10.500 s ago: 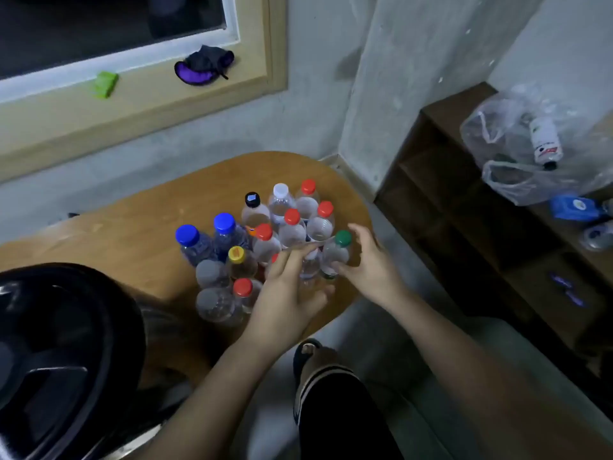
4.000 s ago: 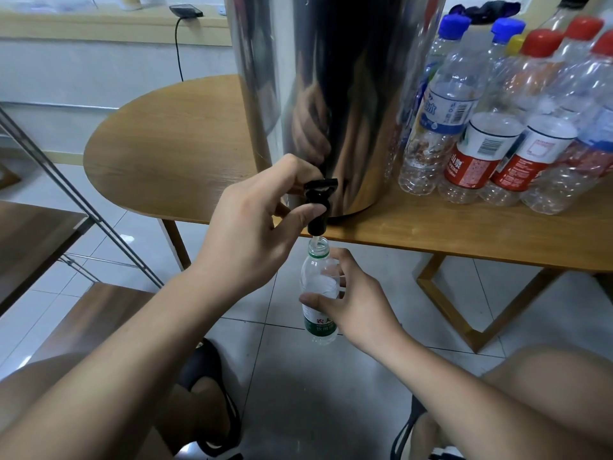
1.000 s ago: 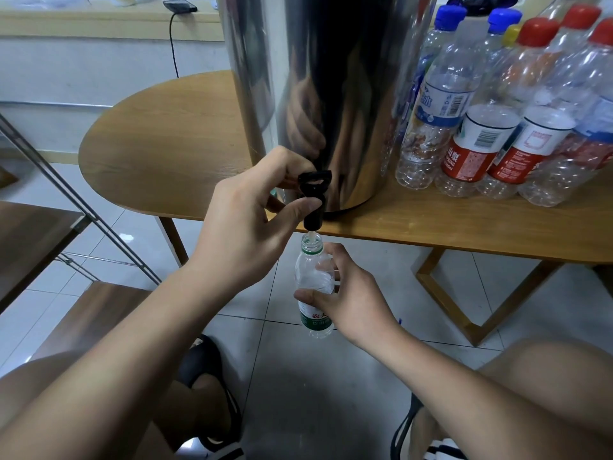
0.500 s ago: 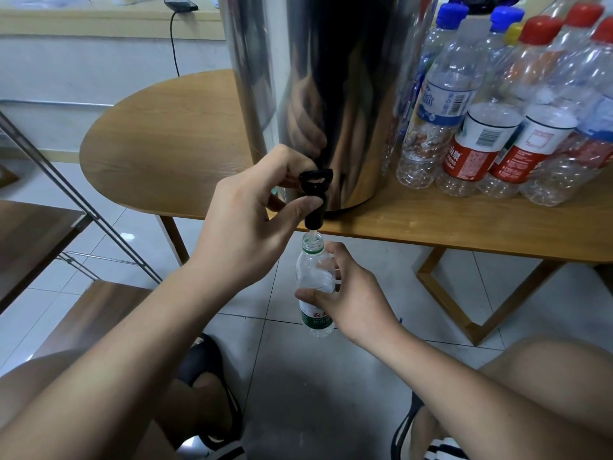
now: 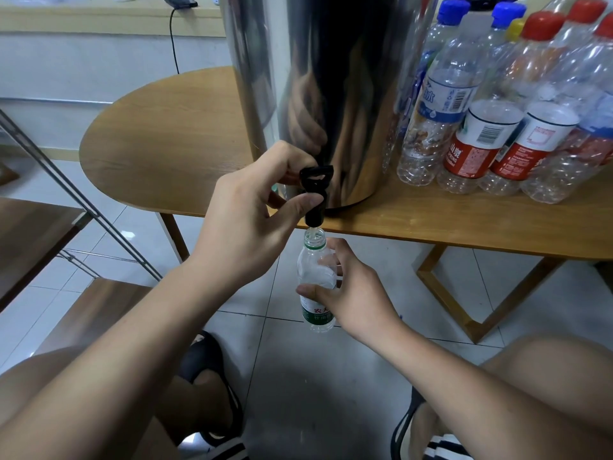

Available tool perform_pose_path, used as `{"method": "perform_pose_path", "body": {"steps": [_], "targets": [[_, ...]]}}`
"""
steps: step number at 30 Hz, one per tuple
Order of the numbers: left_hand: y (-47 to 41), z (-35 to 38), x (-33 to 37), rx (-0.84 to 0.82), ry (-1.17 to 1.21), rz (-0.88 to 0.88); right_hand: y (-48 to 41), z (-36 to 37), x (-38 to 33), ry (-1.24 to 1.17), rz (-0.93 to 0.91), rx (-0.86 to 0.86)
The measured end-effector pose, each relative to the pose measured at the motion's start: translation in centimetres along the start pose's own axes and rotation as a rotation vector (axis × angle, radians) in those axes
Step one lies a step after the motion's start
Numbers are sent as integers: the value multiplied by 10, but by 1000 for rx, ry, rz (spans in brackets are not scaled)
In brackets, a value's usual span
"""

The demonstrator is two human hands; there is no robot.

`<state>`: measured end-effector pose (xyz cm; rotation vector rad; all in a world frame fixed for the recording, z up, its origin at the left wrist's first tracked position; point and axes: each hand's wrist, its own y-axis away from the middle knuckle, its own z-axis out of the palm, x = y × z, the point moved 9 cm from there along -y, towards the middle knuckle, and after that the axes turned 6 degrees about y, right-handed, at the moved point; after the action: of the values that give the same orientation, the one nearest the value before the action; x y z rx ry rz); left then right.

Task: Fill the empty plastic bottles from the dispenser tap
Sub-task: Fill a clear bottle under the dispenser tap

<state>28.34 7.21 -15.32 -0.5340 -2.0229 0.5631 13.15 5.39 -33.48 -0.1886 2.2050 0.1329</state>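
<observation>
A tall steel dispenser (image 5: 331, 78) stands at the front edge of the wooden table (image 5: 166, 134). Its black tap (image 5: 315, 194) juts over the edge. My left hand (image 5: 252, 214) pinches the tap lever between thumb and fingers. Right under the spout, a small clear bottle with a green label (image 5: 313, 280) is held upright below table height, uncapped. My right hand (image 5: 348, 293) grips its body from the right. Several capped empty bottles (image 5: 497, 104) stand clustered on the table to the dispenser's right.
A phone on a cable (image 5: 180, 1) lies on the sill at the back. A metal-framed wooden bench (image 5: 36, 234) stands at the left. My knees and sandalled feet are below on the tiled floor (image 5: 315, 386). The table's wooden leg frame (image 5: 464, 303) stands to the right.
Over the last second both hands keep their hold at the tap and bottle; only the view shifts slightly. Earlier, both hands were among the capped bottles on the table.
</observation>
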Motion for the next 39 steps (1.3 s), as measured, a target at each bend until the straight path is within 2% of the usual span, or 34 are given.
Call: {"method": "perform_pose_path", "body": {"steps": [39], "targets": [[-1,0,1,-5,12,6,-1,3,2,-1,-16,6]]}}
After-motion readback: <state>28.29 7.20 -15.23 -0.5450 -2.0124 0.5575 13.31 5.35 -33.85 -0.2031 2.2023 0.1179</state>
